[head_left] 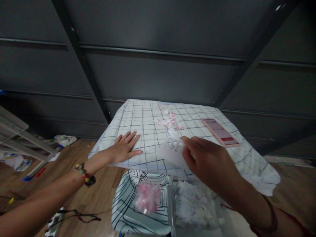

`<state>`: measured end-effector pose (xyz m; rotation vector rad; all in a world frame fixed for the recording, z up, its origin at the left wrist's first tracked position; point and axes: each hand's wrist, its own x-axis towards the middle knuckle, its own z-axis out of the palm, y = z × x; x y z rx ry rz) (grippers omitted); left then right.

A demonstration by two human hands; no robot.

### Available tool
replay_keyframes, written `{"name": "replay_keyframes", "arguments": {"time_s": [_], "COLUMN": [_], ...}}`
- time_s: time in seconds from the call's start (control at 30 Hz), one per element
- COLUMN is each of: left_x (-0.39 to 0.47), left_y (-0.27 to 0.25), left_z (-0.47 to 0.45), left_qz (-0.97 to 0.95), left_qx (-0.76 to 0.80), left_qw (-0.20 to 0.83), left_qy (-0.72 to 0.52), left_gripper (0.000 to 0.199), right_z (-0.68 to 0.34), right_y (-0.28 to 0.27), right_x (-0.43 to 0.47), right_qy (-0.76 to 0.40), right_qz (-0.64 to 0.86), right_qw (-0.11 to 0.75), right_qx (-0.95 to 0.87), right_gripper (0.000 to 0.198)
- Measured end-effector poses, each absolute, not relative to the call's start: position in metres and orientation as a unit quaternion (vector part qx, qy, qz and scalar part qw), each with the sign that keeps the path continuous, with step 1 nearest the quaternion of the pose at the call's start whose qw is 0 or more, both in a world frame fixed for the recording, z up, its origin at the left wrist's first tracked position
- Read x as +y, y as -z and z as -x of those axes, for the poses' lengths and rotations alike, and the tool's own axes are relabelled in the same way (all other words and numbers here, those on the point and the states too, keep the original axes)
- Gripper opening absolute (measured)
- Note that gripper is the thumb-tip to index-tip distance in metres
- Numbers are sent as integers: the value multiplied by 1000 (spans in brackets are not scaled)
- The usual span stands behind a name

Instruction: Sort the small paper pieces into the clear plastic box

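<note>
My left hand (125, 148) lies flat on the white checked tablecloth (145, 113), fingers spread and nothing under it that I can see. Pinched in the fingers of my right hand (207, 154) is a white plastic basket-like piece with cut-out openings (170, 153), held at the table's near edge. Its exact kind is unclear. Just beyond it, a loose scatter of pink and white paper scraps (170, 121) lies on the cloth. A pink-edged phone (220, 132) rests to the right, its screen lit.
Below the near table edge, a patterned cushioned seat (123, 210) bears a clear bag of pink bits (148, 197). Beside it stands a clear bin (172, 210) of white paper shreds (192, 204). A dark panelled wall (158, 75) rises behind; a power strip (54, 223) lies on the floor.
</note>
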<state>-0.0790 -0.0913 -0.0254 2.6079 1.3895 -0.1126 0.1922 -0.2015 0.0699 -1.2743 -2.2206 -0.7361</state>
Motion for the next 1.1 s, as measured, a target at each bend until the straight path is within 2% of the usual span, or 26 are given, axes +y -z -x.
{"name": "replay_keyframes", "arguments": {"time_s": [0.1, 0.27, 0.47, 0.8, 1.0, 1.1], "left_x": [-77, -33, 11, 13, 12, 10], "left_y": [22, 15, 11, 26, 27, 26], "left_z": [61, 8, -37, -30, -26, -25], "left_qz": [-876, -876, -896, -938, -945, -946], "left_qx": [471, 467, 421, 311, 296, 296], "left_qw": [103, 121, 133, 132, 116, 110], "left_qy": [21, -9, -41, -79, -80, -71], "left_gripper": [85, 88, 90, 91, 87, 85], "right_z": [-232, -285, -294, -297, -296, -300], "right_y": [-73, -68, -47, -50, -50, -48], "right_x": [-171, -119, -87, -81, -67, -67], "right_qy": [286, 282, 295, 325, 256, 241], "right_qz": [509, 484, 448, 420, 415, 395], "right_qw": [215, 193, 205, 231, 193, 228], "right_qx": [-783, -805, -819, -816, -852, -857], "right_gripper": [25, 25, 27, 26, 28, 25]}}
